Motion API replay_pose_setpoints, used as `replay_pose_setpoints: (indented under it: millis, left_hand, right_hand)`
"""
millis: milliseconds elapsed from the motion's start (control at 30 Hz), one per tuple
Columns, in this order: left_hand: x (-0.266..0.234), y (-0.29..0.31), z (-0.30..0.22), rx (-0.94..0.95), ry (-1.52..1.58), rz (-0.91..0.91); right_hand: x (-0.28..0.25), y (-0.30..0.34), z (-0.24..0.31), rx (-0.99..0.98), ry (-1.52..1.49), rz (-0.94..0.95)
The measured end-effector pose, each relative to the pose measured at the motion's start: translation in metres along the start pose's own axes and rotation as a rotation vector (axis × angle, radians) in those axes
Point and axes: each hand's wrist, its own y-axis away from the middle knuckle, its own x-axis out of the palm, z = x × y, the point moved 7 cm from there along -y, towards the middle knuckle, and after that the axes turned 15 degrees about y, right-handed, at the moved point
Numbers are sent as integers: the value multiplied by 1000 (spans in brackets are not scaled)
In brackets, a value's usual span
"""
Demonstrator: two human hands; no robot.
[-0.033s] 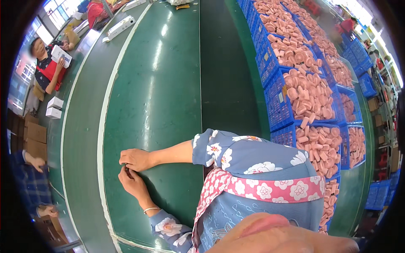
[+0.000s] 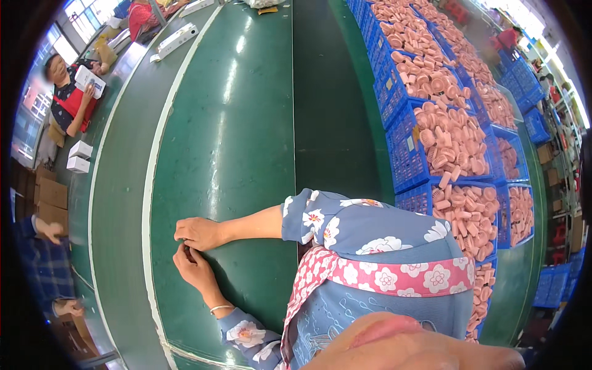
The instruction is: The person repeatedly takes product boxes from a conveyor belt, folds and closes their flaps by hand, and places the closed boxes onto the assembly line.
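Note:
Over the green work table [image 2: 253,166], close to its white left edging, my two hands meet fingertip to fingertip. My right hand [image 2: 200,233] has its fingers bent downward and pressed together. Just below it, my left hand [image 2: 194,265] is closed too, thumb against the curled fingers, with a bracelet [image 2: 222,307] on the wrist. A small dark spot shows where the fingertips meet; whether it is an object or shadow I cannot tell.
Blue crates [image 2: 407,148] heaped with pink ribbed plastic parts [image 2: 453,139] line the right side. Beyond the white edging runs a conveyor belt [image 2: 123,203]. Across it, one person holds a white box [image 2: 89,81], near two small white boxes [image 2: 79,157]. A plaid-sleeved person's hand [image 2: 49,230] is at lower left.
My hands have stayed almost in place. At the lower left, the plaid-sleeved person's upper hand has risen slightly and its fingers have shifted.

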Motion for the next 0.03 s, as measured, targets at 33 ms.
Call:
replay_pose_setpoints:
  millis: [33]
  left_hand:
    - [1, 1, 8, -195, 60, 35]
  right_hand:
    - [0, 1, -2, 7, -3, 2]
